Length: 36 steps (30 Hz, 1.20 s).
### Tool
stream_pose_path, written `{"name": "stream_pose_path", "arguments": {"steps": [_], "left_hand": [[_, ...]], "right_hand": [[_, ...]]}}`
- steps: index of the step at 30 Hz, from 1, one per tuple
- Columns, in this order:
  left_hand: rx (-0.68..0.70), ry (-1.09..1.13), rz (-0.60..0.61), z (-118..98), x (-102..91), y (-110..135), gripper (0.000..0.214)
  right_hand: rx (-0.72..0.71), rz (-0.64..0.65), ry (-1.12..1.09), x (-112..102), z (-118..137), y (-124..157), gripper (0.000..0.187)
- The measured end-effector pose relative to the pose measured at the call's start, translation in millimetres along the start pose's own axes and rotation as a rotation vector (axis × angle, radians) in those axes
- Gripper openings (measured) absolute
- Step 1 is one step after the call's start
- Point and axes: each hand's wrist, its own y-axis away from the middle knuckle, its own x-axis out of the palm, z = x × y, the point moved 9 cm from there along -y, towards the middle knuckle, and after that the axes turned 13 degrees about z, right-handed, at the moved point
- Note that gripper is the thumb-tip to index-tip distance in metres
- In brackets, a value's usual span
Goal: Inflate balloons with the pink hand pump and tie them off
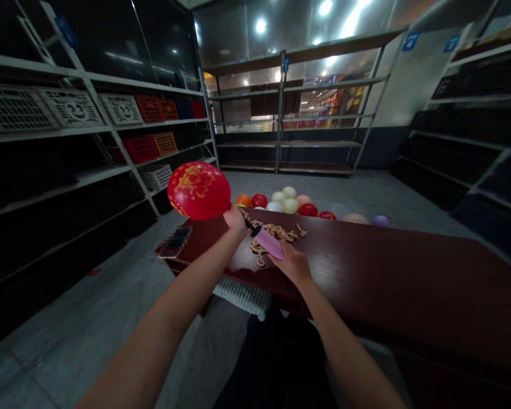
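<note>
A red balloon (pixel 200 190) with a gold flower print is blown up at the left, above the table's left end. My left hand (pixel 235 218) is closed round its neck, where it meets the black nozzle end of a pink hand pump (pixel 269 243). My right hand (pixel 293 261) grips the pump's pink barrel from the near side. Beneath the pump, a heap of uninflated tan balloons (pixel 281 232) lies on the dark red-brown table (pixel 366 267). The balloon's mouth is hidden by my left fingers.
Several inflated balloons (pixel 284 199) rest beyond the table's far edge. A blurred-out phone-like object (pixel 175 241) lies at the table's left corner. Shelves with crates (pixel 123 109) stand left; a metal rack (pixel 281 113) stands at the back. Below the table's near edge shows a pale ribbed cloth (pixel 242 295).
</note>
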Motion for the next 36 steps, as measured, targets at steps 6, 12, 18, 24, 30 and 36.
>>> {"name": "stream_pose_path", "arguments": {"steps": [6,12,18,24,30,36], "left_hand": [[0.004,-0.031,-0.067,-48,-46.0,-14,0.036],[-0.027,0.066,-0.137,-72,-76.7,-23,0.036],[0.029,0.166,-0.172,-82,-70.5,-22,0.038],[0.077,0.261,-0.150,-93,-44.6,-15,0.040],[0.066,0.293,-0.103,-74,-9.9,2,0.038],[0.038,0.263,-0.117,-63,-3.2,1,0.039]], "right_hand": [[-0.042,0.079,-0.026,-5,15,23,0.043],[-0.097,0.113,0.099,-29,18,34,0.043],[-0.043,0.078,0.069,-53,17,15,0.047],[0.026,0.125,0.121,-79,23,-18,0.048],[0.001,0.177,0.155,-104,56,-57,0.052],[0.019,0.245,0.164,-97,69,-68,0.054]]}}
